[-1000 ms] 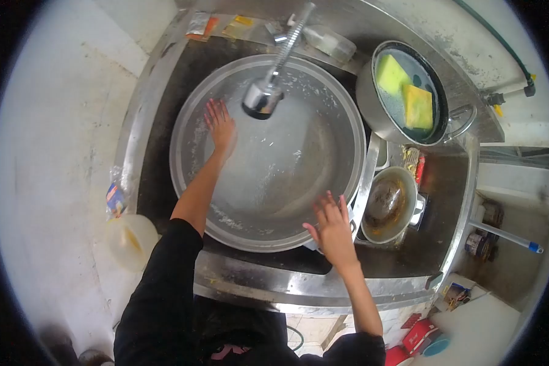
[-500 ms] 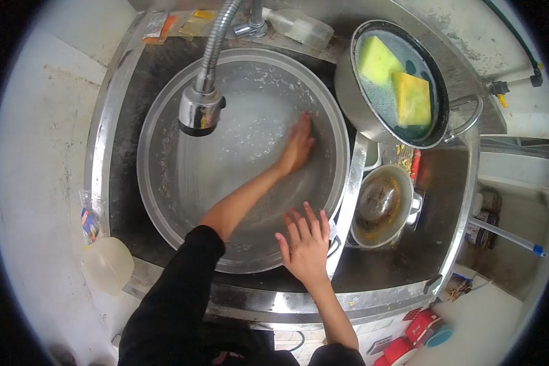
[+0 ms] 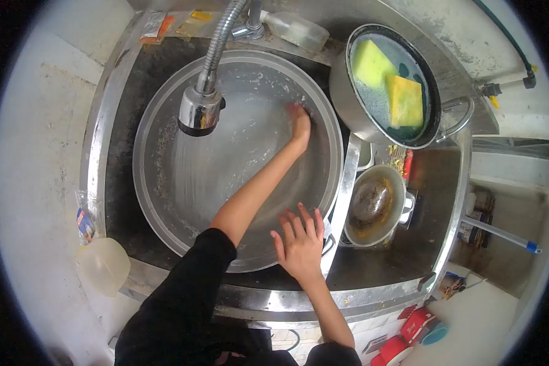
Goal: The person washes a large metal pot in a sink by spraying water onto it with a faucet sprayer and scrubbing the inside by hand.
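A large round metal basin [image 3: 183, 241] sits in the sink under a chrome spray head [image 3: 200, 110]. Inside it, my left hand [image 3: 300, 125] is against the upper right part of the inner wall, its fingers open though blurred, with nothing visible in it. My right hand [image 3: 301, 249] is over the basin's lower right rim, fingers spread and palm down, and it holds nothing. White flecks and thin water show on the basin's inside.
Right of the basin stands a pot [image 3: 357, 110] of soapy water with a green sponge [image 3: 372, 64] and a yellow sponge [image 3: 405, 102]. Below it lies a stained pan [image 3: 375, 204]. A clear bottle [image 3: 296, 30] lies behind; a plastic container [image 3: 104, 266] is at left.
My left hand has swept from the basin's left side across to its upper right. My right hand stays near the lower right rim. The whole view has shifted, moving the basin leftward.
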The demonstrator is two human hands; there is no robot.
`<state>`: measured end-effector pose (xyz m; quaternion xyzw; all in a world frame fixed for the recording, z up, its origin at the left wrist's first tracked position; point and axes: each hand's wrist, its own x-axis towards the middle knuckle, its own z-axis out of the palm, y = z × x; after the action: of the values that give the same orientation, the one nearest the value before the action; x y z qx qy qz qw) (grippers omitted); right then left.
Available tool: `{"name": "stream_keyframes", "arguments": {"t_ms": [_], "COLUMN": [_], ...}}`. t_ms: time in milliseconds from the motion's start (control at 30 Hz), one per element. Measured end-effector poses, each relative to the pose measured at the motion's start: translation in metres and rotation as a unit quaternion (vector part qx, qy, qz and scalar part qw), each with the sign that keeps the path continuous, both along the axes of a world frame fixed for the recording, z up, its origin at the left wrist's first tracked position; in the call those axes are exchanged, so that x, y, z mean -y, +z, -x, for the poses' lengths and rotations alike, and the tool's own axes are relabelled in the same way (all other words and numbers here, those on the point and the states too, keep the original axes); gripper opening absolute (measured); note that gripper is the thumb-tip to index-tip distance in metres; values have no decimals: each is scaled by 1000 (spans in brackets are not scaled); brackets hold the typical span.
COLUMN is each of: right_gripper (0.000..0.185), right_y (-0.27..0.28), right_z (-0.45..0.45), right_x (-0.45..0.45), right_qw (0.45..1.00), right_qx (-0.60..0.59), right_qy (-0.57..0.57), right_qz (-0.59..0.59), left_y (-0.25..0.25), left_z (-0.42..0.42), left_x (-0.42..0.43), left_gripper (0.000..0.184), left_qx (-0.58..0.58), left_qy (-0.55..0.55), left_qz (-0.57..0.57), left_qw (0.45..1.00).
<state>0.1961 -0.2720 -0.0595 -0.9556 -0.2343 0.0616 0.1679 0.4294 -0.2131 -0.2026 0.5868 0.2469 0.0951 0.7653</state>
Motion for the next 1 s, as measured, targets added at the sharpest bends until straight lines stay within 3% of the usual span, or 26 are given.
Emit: {"name": "stream_keyframes", "arguments": {"t_ms": [33, 67, 167, 200, 300, 333, 367, 400, 467, 500, 567, 600, 633, 700, 733, 800, 833, 900, 933, 967, 1000], "right_gripper": [30, 30, 30, 31, 30, 29, 29, 29, 28, 30, 32, 32, 31, 29, 26, 26, 25, 25, 24, 24, 24], "right_y": [-1, -2, -1, 0, 1, -1, -2, -2, -2, -1, 0, -1, -2, -4, -5, -4, -4, -5, -6, -5, -5], "right_z": [-1, -4, -1, -1, 0, 0, -1, -2, 1, 0, 0, 2, 1, -1, 1, 1, 0, 1, 1, 1, 1], "right_x": [1, 1, -1, -1, -1, -1, 0, 0, -2, -2, -1, -2, -2, -2, -2, -2, -3, -3, -2, -2, -3], "right_qw": [1000, 1000, 1000, 1000, 1000, 1000, 1000, 1000, 1000, 1000, 1000, 1000, 1000, 1000, 1000, 1000, 1000, 1000, 1000, 999, 999], "right_qx": [3, 1, 5, 2, 5, 7, 3, 4, 4, 5, 10, 11, 12, 18, 20, 17, 19, 20, 20, 23, 21], "right_qy": [-5, -4, -4, -3, 1, -4, -4, -6, -7, -6, 0, -1, -5, -9, -14, -17, -19, -20, -22, -22, -25], "right_qz": [-4, -3, 5, 4, 8, 6, 8, 8, 6, 8, 12, 9, 6, 3, 0, 1, 0, -3, -2, 0, -8], "left_y": [-3, 33, -1, -14, -108, -4, 19, 28, 2, -16, -48, -32, -12, 1, 0, -8, -16, -66, -106, -102, -87], "left_z": [0, 1, -1, 9, -12, 11, 6, -5, -22, -23, -4, 6, -4, -14, -21, -42, -37, -22, -19, -13, -6], "left_x": [3, 2, 10, 8, 28, 6, 3, 1, 7, 7, 3, -2, -5, -10, -14, -28, -32, -40, -51, -62, -72], "left_gripper": [67, 66, 68, 69, 69, 66, 66, 66, 68, 67, 66, 66, 66, 66, 66, 67, 67, 65, 62, 62, 61], "left_qx": [-24, 4, 61, -32, -74, -39, -43, -34, 8, -11, -169, -202, -197, 5, -2, 39, 40, -22, -134, -131, -55], "left_qy": [-9, 25, 69, -6, -63, -44, -44, 23, 130, 118, -56, -95, -94, 72, 72, 171, 171, 77, -6, -7, 25], "left_qz": [46, 29, -47, 73, 45, 51, 53, 56, 29, 30, 23, 2, 2, 17, 18, -125, -127, -226, -201, -199, -266], "left_qw": [999, 999, 995, 997, 994, 997, 997, 998, 991, 992, 984, 975, 976, 997, 997, 977, 976, 971, 970, 971, 962]}}
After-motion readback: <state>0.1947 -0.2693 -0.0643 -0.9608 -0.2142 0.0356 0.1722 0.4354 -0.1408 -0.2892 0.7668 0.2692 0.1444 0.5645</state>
